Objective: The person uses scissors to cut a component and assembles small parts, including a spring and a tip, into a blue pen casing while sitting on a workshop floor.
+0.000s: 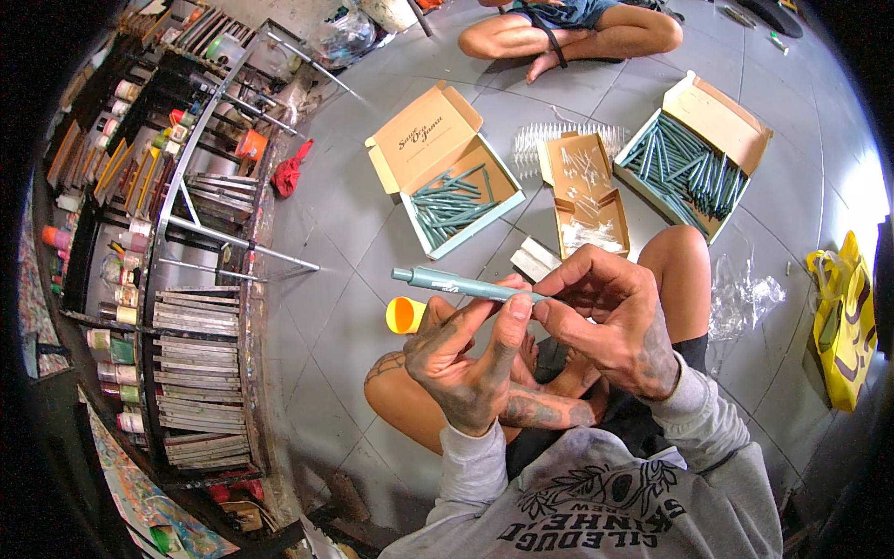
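Observation:
Above my crossed legs I hold a blue-green pen (461, 284) nearly level, its rounded end pointing left. My left hand (466, 359) pinches the barrel from below between thumb and fingers. At the pen's right end, my right hand (610, 321) closes with thumb and forefinger, and these fingers hide the tip. Beyond my hands lies an open cardboard box (477, 230) of similar pens. Another open box (722, 121), fuller of dark green pens, sits farther right. Between them a smaller box (564, 224) holds small clear plastic parts.
A yellow cylinder (404, 317) lies left of my hands. Crumpled clear plastic (745, 303) and a yellow bag (843, 321) are on the right. Shelves of frames and paint jars (121, 349) fill the left side, with metal bars (247, 244) jutting out. Another person (615, 37) sits cross-legged opposite.

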Demonstrator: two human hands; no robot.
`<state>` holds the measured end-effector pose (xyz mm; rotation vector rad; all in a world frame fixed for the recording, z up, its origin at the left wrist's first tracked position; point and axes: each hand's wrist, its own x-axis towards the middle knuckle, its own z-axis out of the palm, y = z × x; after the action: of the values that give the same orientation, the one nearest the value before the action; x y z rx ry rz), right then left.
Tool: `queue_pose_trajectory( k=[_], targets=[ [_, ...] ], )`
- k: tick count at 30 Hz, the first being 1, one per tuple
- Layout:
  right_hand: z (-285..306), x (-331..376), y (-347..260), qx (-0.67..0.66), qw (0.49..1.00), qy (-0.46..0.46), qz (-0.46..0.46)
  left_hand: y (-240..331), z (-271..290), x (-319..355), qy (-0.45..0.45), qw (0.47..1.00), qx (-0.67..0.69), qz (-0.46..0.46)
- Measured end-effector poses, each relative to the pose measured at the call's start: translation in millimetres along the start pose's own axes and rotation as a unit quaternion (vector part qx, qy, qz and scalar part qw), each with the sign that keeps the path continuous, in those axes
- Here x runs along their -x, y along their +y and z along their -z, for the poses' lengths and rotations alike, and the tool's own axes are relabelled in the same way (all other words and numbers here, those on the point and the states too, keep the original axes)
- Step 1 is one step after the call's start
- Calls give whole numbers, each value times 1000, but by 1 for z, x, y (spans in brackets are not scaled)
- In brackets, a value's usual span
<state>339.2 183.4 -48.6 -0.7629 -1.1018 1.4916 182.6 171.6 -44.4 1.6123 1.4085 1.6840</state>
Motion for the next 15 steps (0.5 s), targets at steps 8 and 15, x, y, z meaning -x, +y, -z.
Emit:
queue_pose_trajectory(
  k=[8, 15],
  targets=[
    [2, 3, -7, -55, 998, 3, -32, 7, -9, -1, 32, 998, 42, 30],
    [7, 2, -10, -80, 996, -26, -42, 20, -16, -4, 30, 982, 156, 107]
  ],
)
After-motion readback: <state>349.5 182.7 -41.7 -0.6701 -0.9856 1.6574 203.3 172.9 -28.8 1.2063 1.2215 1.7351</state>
